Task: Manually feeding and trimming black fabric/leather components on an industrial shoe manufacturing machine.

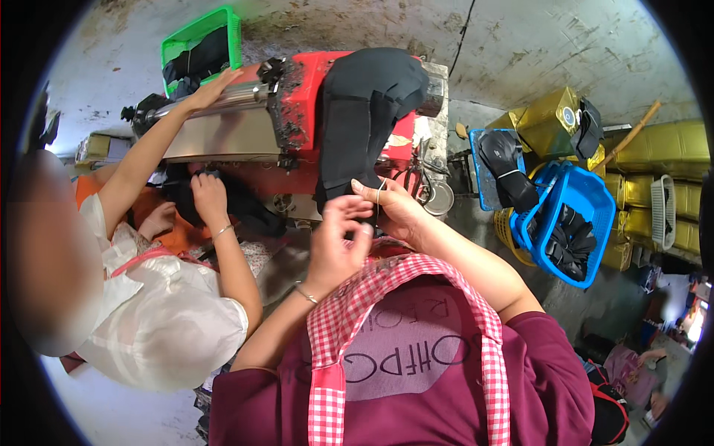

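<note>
A co-worker's hand [214, 91] reaches over the red machine [306, 80]. The left hand [336, 245] curls loosely; whether it grips, I cannot tell. The black stack [361, 111] drapes toward both hands, its lower end pinched in the right hand [398, 208], near a pale band [380, 195].

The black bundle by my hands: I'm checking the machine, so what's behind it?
The red machine shows on both sides of the black bundle. Whatever lies directly behind the bundle is covered and cannot be seen.
</note>
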`<action>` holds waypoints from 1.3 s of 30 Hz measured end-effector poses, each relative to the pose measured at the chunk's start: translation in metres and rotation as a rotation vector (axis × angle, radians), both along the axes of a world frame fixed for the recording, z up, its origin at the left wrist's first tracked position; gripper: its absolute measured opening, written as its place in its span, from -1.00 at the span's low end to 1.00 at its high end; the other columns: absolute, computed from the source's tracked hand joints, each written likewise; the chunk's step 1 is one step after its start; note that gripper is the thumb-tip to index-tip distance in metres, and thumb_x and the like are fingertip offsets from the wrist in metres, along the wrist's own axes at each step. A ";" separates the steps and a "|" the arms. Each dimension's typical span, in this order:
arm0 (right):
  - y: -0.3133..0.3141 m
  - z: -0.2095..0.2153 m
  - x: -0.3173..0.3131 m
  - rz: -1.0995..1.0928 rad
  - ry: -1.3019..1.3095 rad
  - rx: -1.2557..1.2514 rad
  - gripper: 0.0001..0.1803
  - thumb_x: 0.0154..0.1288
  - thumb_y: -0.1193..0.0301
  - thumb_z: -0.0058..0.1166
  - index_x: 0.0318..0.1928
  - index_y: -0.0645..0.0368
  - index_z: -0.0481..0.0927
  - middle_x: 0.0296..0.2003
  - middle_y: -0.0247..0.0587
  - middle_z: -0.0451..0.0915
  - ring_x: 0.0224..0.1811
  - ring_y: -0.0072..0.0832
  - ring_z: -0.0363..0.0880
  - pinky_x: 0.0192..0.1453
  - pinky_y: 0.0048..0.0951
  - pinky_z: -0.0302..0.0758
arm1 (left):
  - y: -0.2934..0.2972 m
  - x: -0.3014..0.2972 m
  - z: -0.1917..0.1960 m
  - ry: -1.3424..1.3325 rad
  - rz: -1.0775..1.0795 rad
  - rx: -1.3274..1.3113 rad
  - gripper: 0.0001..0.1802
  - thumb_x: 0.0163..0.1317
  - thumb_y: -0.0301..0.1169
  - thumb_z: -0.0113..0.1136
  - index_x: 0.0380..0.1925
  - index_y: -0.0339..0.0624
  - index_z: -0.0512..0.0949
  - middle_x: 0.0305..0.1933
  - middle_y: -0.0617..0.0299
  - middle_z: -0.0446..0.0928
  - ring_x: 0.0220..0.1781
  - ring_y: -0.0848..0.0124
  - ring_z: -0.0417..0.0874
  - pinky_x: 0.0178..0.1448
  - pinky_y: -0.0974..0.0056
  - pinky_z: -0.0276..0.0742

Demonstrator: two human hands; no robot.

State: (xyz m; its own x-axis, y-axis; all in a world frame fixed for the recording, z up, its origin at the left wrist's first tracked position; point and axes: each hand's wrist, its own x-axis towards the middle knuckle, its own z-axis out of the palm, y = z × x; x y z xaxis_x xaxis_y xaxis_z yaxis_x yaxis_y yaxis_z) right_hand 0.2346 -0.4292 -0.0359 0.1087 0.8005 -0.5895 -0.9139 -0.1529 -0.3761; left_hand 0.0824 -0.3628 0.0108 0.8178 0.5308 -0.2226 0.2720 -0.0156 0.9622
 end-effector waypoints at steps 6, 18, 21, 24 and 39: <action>0.008 0.014 -0.018 -0.156 -0.131 -0.005 -0.68 0.39 0.38 0.35 0.08 0.18 0.61 -0.19 -0.30 0.73 -0.18 -0.49 0.71 0.02 -0.35 0.63 | 0.003 -0.015 -0.004 -0.302 0.026 -0.400 -0.36 0.30 -0.53 0.28 0.29 -0.29 0.18 0.04 0.07 0.52 0.18 0.31 0.56 0.45 0.18 0.42; -0.036 0.035 -0.028 -0.043 -0.269 -0.136 -0.67 0.31 0.46 0.37 0.04 0.28 0.66 -0.19 -0.22 0.76 -0.26 -0.50 0.76 -0.10 -0.42 0.73 | 0.093 0.012 -0.003 -0.246 -0.002 0.282 -0.97 0.28 -0.54 0.38 -0.29 -0.24 0.73 -0.52 0.53 0.47 -0.52 0.75 0.32 -0.43 0.48 0.23; -0.043 0.047 -0.035 -0.010 -0.385 -0.145 -0.63 0.29 0.46 0.40 0.08 0.28 0.67 -0.18 -0.25 0.77 -0.24 -0.56 0.75 -0.07 -0.49 0.69 | 0.089 0.075 0.007 -0.173 -0.090 0.344 -0.95 0.22 -0.49 0.40 -0.35 -0.23 0.72 -0.58 0.52 0.42 -0.54 0.71 0.32 -0.47 0.41 0.22; -0.068 0.071 -0.023 -0.039 -0.368 -0.101 -0.60 0.28 0.44 0.41 0.09 0.31 0.66 -0.13 -0.27 0.76 -0.19 -0.60 0.72 -0.01 -0.51 0.66 | 0.117 0.075 -0.024 -0.197 -0.069 0.114 -0.85 0.23 -0.51 0.37 -0.19 -0.24 0.71 -0.39 0.43 0.55 -0.37 0.69 0.46 -0.25 0.48 0.38; -0.312 0.130 0.287 -0.477 -0.682 -0.552 -0.51 0.20 0.26 0.44 0.03 0.35 0.67 -0.19 -0.12 0.77 -0.28 -0.40 0.79 -0.16 -0.36 0.73 | -0.019 0.135 -0.079 0.071 -0.389 -0.606 -0.51 0.27 -0.45 0.31 0.20 -0.30 0.51 0.10 0.20 0.59 0.07 0.48 0.59 0.28 0.32 0.48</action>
